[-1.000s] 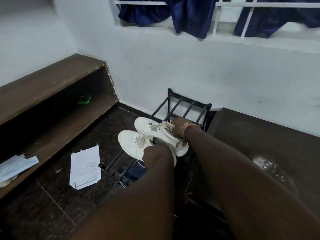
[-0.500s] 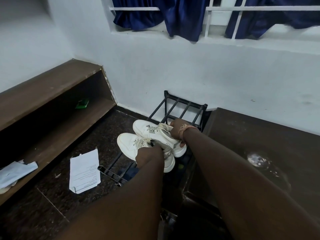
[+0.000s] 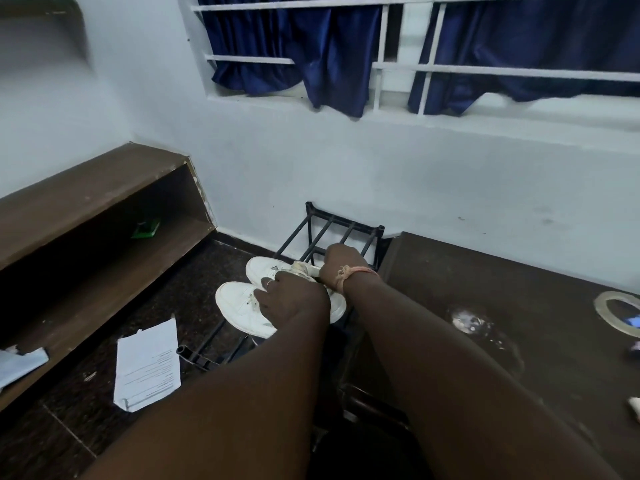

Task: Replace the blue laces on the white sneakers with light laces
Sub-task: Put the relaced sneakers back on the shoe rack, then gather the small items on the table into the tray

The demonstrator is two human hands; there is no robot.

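Two white sneakers lie side by side on a black metal rack (image 3: 332, 225), toes pointing left. The near sneaker (image 3: 239, 308) shows a bit of light lace (image 3: 254, 301) beside my fingers. My left hand (image 3: 292, 301) lies over its lace area and opening, fingers curled down on it. The far sneaker (image 3: 265, 269) has light laces and a tongue (image 3: 300, 268) showing. My right hand (image 3: 341, 263) grips it at the collar, a thread band on the wrist. Both heels are partly hidden by my hands. No blue laces are in view.
A printed paper sheet (image 3: 147, 365) lies on the dark floor, left of the rack. A brown wooden shelf (image 3: 104, 237) runs along the left wall, with a green item (image 3: 145, 230) on it. A dark table (image 3: 519, 299) stands right, with a tape roll (image 3: 614, 308).
My left hand has slid forward from the near sneaker's opening onto its laces. My right hand stays on the far sneaker. The view has tilted upward.
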